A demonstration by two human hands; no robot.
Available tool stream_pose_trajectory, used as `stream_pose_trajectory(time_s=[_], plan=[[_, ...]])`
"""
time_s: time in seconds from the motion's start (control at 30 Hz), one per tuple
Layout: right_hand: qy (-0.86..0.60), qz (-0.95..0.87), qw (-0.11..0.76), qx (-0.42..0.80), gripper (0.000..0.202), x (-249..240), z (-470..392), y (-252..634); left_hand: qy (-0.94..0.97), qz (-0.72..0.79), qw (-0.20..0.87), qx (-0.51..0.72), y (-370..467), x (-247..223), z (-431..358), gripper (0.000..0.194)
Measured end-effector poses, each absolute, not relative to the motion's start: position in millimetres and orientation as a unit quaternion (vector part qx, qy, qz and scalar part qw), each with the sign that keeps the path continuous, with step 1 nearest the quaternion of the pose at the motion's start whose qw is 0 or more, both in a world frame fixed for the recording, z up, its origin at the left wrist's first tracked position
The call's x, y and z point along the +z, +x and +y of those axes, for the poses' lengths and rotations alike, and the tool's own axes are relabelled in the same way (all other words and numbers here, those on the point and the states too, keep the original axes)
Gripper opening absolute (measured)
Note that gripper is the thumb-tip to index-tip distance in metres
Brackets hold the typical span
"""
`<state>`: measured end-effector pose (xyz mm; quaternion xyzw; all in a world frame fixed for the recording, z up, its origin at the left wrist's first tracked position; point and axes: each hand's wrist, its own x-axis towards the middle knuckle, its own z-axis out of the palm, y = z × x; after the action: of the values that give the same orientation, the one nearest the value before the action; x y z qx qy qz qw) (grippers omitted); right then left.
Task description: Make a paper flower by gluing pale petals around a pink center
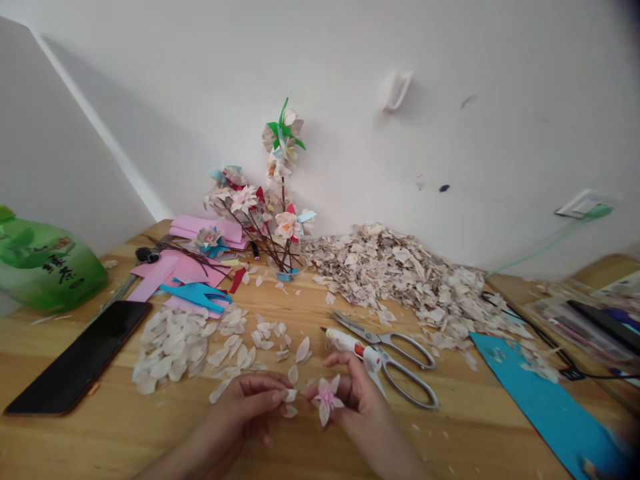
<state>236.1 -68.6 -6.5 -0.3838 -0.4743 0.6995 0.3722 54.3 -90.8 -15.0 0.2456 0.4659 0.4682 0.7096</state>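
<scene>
My left hand [257, 403] is closed in a pinch on a small pale petal [290, 395] at its fingertips. Just to its right, my right hand [353, 400] holds a small white flower with a pink centre [327, 397], its petals spread. Loose whitish petals [173, 347] are heaped to the left of my hands, with more scattered near my fingertips. Close behind my right hand lie a white glue gun [353, 348] with an orange part and a pair of metal scissors [407, 380].
Finished flowers on twigs [283, 227] stand at the back beside a large petal heap [395, 273]. At left are a black phone [83, 360], a green bottle [50, 267], pink paper [183, 270] and blue pieces [197, 293]. A blue sheet [545, 400] lies right.
</scene>
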Motion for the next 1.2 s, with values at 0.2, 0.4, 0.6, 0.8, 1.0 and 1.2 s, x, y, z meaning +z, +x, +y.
stream_pose_trajectory(time_s=[0.2,0.4,0.6,0.8,1.0,1.2], plan=[[-0.431,-0.541,0.366,0.623,0.023,-19,-74,239,0.263,0.441,0.732,0.449,52,-19,-94,0.022],[-0.454,-0.492,0.362,0.648,0.037,-26,-76,234,0.218,0.448,0.767,0.405,49,-19,-95,0.018],[-0.468,-0.525,0.364,0.61,0.058,-24,-80,230,0.191,0.45,0.793,0.364,46,-20,-92,0.017],[-0.46,-0.604,0.323,0.566,0.045,-12,-82,232,0.165,0.459,0.795,0.362,44,-22,-92,0.016],[-0.466,-0.622,0.308,0.549,0.043,-12,-82,231,0.153,0.459,0.796,0.362,44,-24,-90,0.018],[-0.456,-0.63,0.3,0.553,0.045,-15,-84,233,0.168,0.459,0.802,0.345,46,-19,-90,0.015]])
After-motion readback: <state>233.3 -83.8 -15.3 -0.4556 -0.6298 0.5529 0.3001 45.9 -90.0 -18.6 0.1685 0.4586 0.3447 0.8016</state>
